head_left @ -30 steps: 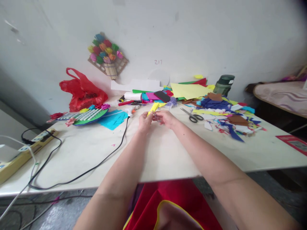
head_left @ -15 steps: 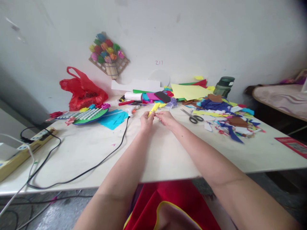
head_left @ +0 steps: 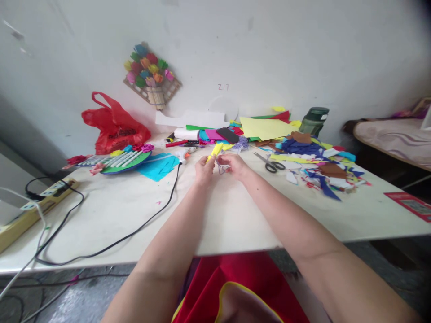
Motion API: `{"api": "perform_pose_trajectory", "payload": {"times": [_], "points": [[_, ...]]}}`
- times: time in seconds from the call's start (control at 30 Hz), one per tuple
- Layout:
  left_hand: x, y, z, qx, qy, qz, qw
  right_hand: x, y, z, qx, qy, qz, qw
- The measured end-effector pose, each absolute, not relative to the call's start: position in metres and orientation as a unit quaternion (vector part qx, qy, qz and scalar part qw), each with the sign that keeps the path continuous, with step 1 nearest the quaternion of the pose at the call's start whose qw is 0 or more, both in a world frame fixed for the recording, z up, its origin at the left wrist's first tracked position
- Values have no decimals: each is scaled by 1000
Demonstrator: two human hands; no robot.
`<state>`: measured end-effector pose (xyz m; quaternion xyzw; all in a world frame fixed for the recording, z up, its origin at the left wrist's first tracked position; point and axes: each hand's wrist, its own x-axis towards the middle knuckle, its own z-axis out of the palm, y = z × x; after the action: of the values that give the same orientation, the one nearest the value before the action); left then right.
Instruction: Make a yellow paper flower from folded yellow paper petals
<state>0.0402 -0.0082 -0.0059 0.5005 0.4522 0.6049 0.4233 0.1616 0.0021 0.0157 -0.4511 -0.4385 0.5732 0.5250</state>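
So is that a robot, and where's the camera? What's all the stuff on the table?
No robot here: those are a person's two bare arms. The camera is worn on the person's head, looking forward and down, so you see roughly what they see.

The left hand holds a narrow yellow piece. The right hand is close beside it, near a thin purplish strand, too blurry to say how it's gripped.

On the white table are scissors, a pile of colourful scraps, blue sheets, a red bag and a green bottle.
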Motion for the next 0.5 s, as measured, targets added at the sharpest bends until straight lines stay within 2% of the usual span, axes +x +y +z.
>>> {"api": "perform_pose_trajectory", "payload": {"times": [0.17,0.5], "points": [[42,-7,-9,520,432,607,417,161,0,17,-382,-400,680,481],[45,-8,-7,511,447,594,431,165,-1,18,-404,-414,690,436]]}}
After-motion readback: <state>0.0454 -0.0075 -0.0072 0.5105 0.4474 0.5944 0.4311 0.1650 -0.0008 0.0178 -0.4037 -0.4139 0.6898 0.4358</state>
